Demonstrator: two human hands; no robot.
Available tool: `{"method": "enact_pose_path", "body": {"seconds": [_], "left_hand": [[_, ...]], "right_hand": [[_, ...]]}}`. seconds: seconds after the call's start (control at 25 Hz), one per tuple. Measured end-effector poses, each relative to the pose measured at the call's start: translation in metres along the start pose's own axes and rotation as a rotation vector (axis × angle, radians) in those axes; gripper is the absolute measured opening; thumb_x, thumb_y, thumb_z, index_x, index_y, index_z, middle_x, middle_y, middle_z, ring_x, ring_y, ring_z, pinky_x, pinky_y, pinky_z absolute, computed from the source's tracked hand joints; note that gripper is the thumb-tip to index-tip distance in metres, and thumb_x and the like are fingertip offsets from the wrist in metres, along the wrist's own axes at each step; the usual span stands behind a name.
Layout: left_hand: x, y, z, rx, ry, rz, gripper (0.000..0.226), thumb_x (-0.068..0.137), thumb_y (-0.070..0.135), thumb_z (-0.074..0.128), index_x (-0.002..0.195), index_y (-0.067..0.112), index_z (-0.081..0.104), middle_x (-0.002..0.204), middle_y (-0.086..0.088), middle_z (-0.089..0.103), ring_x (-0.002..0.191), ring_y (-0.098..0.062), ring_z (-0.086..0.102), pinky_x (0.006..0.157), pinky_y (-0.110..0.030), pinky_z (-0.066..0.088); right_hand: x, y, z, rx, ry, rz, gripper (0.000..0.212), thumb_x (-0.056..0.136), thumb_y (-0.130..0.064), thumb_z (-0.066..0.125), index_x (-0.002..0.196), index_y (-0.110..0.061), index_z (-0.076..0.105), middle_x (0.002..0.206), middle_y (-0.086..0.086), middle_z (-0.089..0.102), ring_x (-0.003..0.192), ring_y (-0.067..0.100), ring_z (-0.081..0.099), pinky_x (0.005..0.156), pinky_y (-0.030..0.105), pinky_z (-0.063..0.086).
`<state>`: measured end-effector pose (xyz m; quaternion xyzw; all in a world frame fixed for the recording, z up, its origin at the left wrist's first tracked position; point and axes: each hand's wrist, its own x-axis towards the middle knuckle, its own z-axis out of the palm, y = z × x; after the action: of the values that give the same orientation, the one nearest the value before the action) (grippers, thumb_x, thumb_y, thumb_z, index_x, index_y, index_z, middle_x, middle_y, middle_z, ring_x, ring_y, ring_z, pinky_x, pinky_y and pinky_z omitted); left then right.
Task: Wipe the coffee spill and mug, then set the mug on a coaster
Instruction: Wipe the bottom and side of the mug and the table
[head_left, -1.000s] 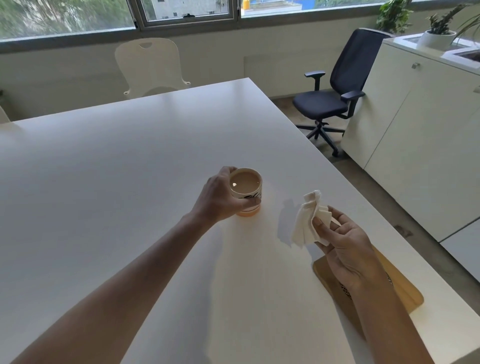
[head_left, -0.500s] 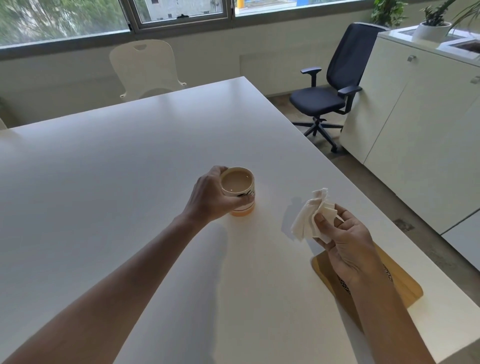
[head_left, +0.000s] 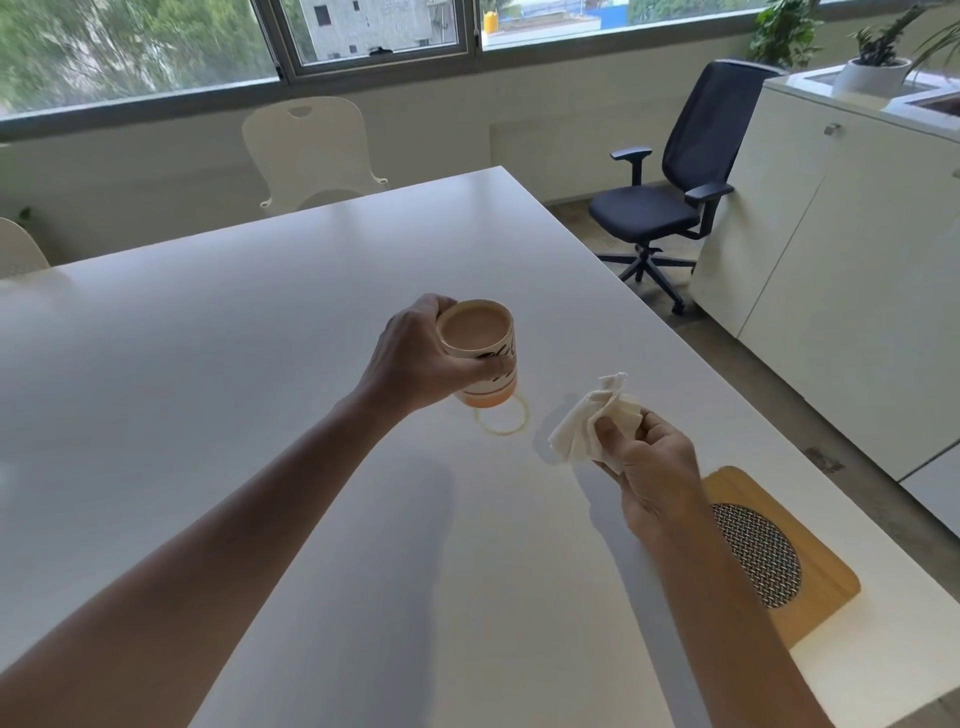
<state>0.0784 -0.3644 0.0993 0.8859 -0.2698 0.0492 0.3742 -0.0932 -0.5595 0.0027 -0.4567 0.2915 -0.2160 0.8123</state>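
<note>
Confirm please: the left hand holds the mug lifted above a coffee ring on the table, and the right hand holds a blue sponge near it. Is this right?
Only one detail is wrong. The right hand holds a crumpled white napkin, not a blue sponge. The head view shows this. The rest is right: the left hand holds the mug lifted above the coffee ring on the table.

Office meeting room. A large white table (head_left: 260, 364) filled the view; a pale shell chair (head_left: 311, 150) stood at 12 o'clock and a dark swivel chair (head_left: 670, 197) on castors at 2 o'clock. White cabinets (head_left: 841, 291) with potted plants (head_left: 878, 57) lined the wall at 3 o'clock, and strip windows (head_left: 363, 31) ran along the far side.
</note>
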Motion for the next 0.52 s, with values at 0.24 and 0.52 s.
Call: {"method": "enact_pose_path", "body": {"seconds": [0.24, 0.52], "left_hand": [[0.002, 0.019, -0.033, 0.007, 0.001, 0.02, 0.086, 0.055, 0.065, 0.093, 0.123, 0.017, 0.069, 0.109, 0.005, 0.078, 0.1, -0.018, 0.074, 0.086, -0.039, 0.064], [-0.006, 0.027, -0.061, 0.048, 0.011, -0.012, 0.082, 0.054, 0.064, 0.095, 0.119, 0.02, 0.07, 0.105, 0.008, 0.077, 0.099, -0.016, 0.074, 0.086, -0.041, 0.064]], "right_hand": [[-0.006, 0.034, 0.08, 0.18, -0.076, 0.285, 0.021, 0.089, 0.014, 0.073, 0.105, 0.001, 0.078, 0.095, 0.015, 0.081, 0.083, 0.025, 0.08, 0.066, 0.034, 0.066], [-0.004, 0.051, 0.149, 0.563, -0.193, 0.497, 0.031, 0.099, 0.017, 0.054, 0.127, 0.006, 0.065, 0.112, 0.017, 0.08, 0.113, 0.033, 0.074, 0.101, 0.047, 0.061]]}}
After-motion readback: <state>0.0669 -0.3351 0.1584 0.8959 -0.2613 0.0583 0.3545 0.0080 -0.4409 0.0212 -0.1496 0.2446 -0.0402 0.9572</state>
